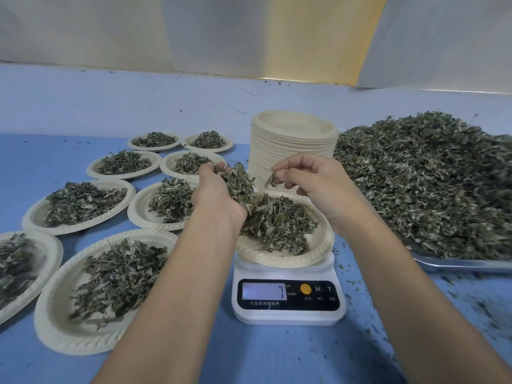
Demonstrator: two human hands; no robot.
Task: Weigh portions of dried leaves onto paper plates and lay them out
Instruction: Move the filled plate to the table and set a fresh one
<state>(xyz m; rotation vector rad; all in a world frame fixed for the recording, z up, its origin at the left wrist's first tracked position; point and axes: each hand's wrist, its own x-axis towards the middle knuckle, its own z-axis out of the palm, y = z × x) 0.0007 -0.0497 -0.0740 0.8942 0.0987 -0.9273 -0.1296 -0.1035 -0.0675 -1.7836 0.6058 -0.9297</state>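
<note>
A white kitchen scale (288, 300) stands in front of me, its display showing 7. On it rests a paper plate (318, 250) with a mound of dried leaves (277, 223). My left hand (216, 195) hovers over the plate's left side, cupped around a handful of dried leaves (238, 184). My right hand (313, 184) is above the plate's far right, pinching a small tuft of leaves (270, 180) between thumb and fingers.
Several filled paper plates (83, 203) lie on the blue table to the left. A tall stack of empty plates (291, 139) stands behind the scale. A metal tray (457, 263) heaped with loose dried leaves (429, 176) fills the right. Leaf crumbs litter the table.
</note>
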